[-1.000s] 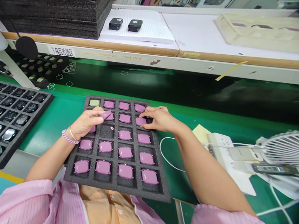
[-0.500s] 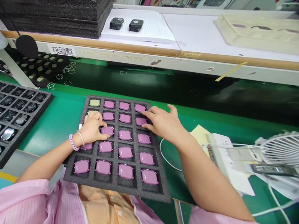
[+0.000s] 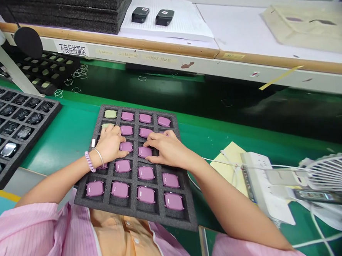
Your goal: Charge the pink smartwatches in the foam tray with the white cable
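A dark grey foam tray [image 3: 133,205] lies tilted in front of me, its compartments filled with purple watch cases and a pair of green ones at its far left. My left hand [image 3: 110,145] is closed, finger and thumb pinching the left edge of a purple watch case [image 3: 126,146] in the third row. One column over, my right hand [image 3: 169,149] pinches another purple watch case [image 3: 144,152] by its right side. Both cases appear to sit in their compartments. Part of the right column is hidden under my right hand; my left hand partly covers the second green case [image 3: 107,125].
Left of me lies a foam tray of black watches [image 3: 22,114]. A shelf [image 3: 189,53] runs across the back, with two black cases [image 3: 164,17] on paper. To the right are a power strip [image 3: 264,184], white cables and a fan [image 3: 333,172].
My right hand has moved left from the right column to a purple case in the third column. The left hand stays at the same case. The view has shifted slightly.
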Motion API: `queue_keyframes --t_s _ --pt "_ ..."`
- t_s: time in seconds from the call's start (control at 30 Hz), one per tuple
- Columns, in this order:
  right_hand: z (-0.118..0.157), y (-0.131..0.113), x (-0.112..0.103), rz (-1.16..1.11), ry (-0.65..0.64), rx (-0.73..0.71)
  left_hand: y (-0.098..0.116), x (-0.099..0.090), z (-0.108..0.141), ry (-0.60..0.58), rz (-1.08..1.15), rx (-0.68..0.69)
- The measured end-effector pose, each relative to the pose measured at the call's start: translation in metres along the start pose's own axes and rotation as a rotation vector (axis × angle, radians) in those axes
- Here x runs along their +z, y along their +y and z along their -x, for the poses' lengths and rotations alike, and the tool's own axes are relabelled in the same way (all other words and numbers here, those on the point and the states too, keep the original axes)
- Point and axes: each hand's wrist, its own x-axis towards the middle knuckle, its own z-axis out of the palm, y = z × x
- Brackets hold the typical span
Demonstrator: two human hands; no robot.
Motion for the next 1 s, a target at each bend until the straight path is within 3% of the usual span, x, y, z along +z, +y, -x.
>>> queue_keyframes --t_s 0.27,1.0 --pt "0.0024 0.0065 0.0099 -0.126 0.050 -0.016 0.0001 0.0015 -0.0003 -0.006 -0.007 0.014" --pt "0.0018 0.0060 0.0091 -0.136 0.033 -0.015 -0.0019 0.0039 -0.0001 -0.015 0.039 0.020"
